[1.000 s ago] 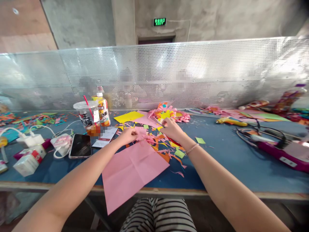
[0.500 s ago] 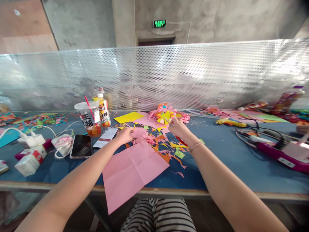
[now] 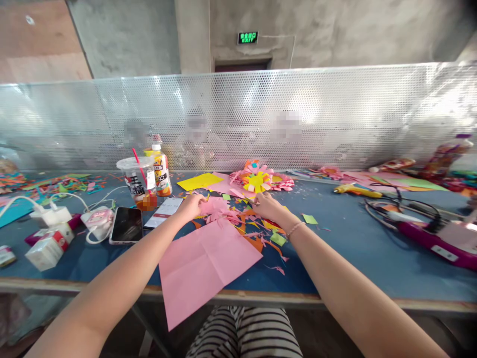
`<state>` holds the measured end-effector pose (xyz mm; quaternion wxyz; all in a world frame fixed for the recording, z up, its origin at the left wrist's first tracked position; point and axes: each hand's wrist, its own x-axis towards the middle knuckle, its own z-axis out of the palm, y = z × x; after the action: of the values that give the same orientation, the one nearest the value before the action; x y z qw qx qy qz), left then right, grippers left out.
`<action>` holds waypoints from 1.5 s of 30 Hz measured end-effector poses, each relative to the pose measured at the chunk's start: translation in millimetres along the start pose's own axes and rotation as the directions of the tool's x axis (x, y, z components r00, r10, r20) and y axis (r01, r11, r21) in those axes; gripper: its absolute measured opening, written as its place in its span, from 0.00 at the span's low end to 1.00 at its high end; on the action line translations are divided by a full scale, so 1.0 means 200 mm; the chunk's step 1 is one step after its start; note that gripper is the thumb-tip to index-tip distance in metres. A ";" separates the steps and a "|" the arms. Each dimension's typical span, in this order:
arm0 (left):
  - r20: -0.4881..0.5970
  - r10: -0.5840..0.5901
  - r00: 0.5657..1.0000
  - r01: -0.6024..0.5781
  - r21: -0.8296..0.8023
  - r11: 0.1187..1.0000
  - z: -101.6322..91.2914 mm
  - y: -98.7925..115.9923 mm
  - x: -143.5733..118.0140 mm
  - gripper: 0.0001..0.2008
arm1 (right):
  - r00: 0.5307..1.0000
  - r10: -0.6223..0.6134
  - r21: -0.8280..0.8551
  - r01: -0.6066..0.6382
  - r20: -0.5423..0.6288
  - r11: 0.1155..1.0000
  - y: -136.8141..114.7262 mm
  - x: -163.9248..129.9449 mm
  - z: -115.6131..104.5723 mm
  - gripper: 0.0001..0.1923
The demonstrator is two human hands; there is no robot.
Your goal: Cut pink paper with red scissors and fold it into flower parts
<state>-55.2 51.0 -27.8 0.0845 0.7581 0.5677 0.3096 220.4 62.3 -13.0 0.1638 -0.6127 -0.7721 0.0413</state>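
Observation:
My left hand [image 3: 194, 206] is closed, its fingers pinching the edge of a pink paper flower [image 3: 219, 210] with cut, fringed petals. My right hand [image 3: 266, 205] is closed around a pair of scissors [image 3: 249, 200], whose thin blades point left toward the flower. The handles are mostly hidden in the palm. Below the flower lies a creased pink paper sheet [image 3: 208, 268], one corner hanging past the table edge. Orange, yellow and green paper scraps [image 3: 278, 238] are strewn beneath and beside my right hand. A finished-looking layered paper flower [image 3: 257, 179] rests just behind it.
Left of my arm are a phone [image 3: 126, 226], a plastic cup with a straw [image 3: 134, 181], a bottle [image 3: 161, 171] and chargers [image 3: 50, 219]. On the right lie a yellow-handled tool [image 3: 357, 190] and a purple power strip [image 3: 436, 246] with cables. A perforated metal screen [image 3: 328, 114] borders the back.
My right hand has come down and left, bringing the scissors nearer the pink paper flower and uncovering a green scrap. My left hand keeps its pinch almost in place.

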 end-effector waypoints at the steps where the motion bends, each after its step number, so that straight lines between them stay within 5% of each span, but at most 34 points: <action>1: -0.018 0.004 1.000 -0.004 0.003 1.000 0.00 0.00 0.01 0.13 | 1.000 -0.004 -0.005 0.004 0.007 1.000 0.00 0.00 0.00 0.13; 5: -0.117 0.006 0.993 0.000 0.053 0.999 -0.03 0.00 0.02 0.10 | 0.999 -0.042 -0.044 0.043 0.027 0.998 -0.01 -0.01 0.00 0.12; 10: -0.205 0.022 0.978 0.030 0.247 0.969 -0.04 0.00 0.01 0.18 | 0.990 -0.131 -0.110 0.136 0.056 0.984 -0.03 -0.02 -0.01 0.08; 16: 0.145 0.269 0.952 -0.295 0.204 0.934 0.02 0.05 -0.01 0.17 | 0.989 -0.124 -0.112 0.132 0.078 0.985 -0.02 -0.01 0.00 0.07; 21: 0.214 0.146 0.966 -0.190 0.206 0.960 0.03 0.04 -0.02 0.16 | 0.991 -0.091 -0.108 0.102 0.097 0.989 -0.03 -0.02 -0.01 0.10; 25: 0.209 0.188 0.960 -0.233 0.215 0.948 0.00 0.05 -0.02 0.13 | 0.992 -0.091 -0.099 0.100 0.092 0.990 -0.04 -0.03 -0.02 0.11; 31: 0.156 0.079 0.984 -0.122 0.282 0.952 0.00 0.09 -0.02 0.11 | 0.993 -0.086 -0.108 0.095 0.080 0.990 -0.04 -0.04 -0.01 0.10; 37: -0.104 0.007 0.995 0.017 0.224 0.974 -0.01 0.09 0.00 0.12 | 0.995 -0.101 -0.141 0.102 0.013 0.985 -0.07 -0.06 -0.03 0.09; 45: -0.246 -0.071 0.967 0.064 -0.037 0.997 -0.02 0.11 0.00 0.13 | 0.930 -0.203 0.327 0.303 -0.307 0.895 -0.24 -0.06 0.06 0.15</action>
<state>-39.3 42.1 -15.1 0.0343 0.6924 0.5950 0.4068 174.5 40.4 -13.6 0.3816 -0.4643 -0.7951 0.0813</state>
